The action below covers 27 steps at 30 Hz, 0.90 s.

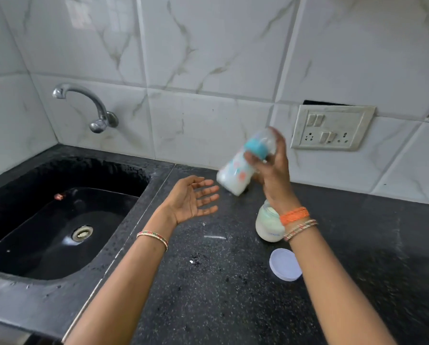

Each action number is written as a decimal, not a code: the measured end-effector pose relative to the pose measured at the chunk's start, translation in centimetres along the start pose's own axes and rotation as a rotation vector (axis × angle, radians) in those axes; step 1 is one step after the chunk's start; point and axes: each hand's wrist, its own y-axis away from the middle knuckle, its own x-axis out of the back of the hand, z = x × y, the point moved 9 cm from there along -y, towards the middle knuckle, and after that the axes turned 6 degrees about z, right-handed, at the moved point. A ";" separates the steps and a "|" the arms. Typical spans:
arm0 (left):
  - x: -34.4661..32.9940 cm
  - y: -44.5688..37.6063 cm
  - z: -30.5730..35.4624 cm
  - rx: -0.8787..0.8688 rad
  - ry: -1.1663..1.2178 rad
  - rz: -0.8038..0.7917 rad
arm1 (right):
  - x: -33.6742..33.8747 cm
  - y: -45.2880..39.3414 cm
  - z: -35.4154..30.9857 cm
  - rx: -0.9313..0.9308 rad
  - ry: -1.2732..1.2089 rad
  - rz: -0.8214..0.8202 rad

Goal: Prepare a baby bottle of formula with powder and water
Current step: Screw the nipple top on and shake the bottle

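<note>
A baby bottle (235, 174) with a teal collar and clear cap is tilted in the air above the black counter, blurred, with milky white liquid inside. My right hand (273, 168) grips it around the collar and cap end. My left hand (196, 197) hovers palm up just left of the bottle, fingers straight, holding nothing. A small open jar of white powder (268, 226) stands on the counter under my right wrist, partly hidden by it. Its round pale lid (285, 264) lies flat in front of the jar.
A black sink (59, 225) is set into the counter on the left, with a chrome tap (84, 105) on the tiled wall above. A switch and socket plate (332, 127) sits on the wall behind my right hand. Powder specks dot the black counter (220, 290).
</note>
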 end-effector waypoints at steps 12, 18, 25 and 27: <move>0.7 -0.3 -0.5 -0.011 -0.007 0.027 | -0.5 -1.1 -0.3 -0.053 -0.001 0.197; 0.1 -0.9 0.0 -0.021 -0.012 0.027 | 0.6 -0.9 -0.7 0.043 -0.023 0.287; -1.4 -1.0 0.6 -0.048 -0.029 0.011 | -0.3 -1.6 -1.6 -0.031 0.009 0.017; -1.3 -1.0 0.5 -0.034 -0.035 0.013 | 2.1 -2.2 -1.4 -0.052 -0.186 0.283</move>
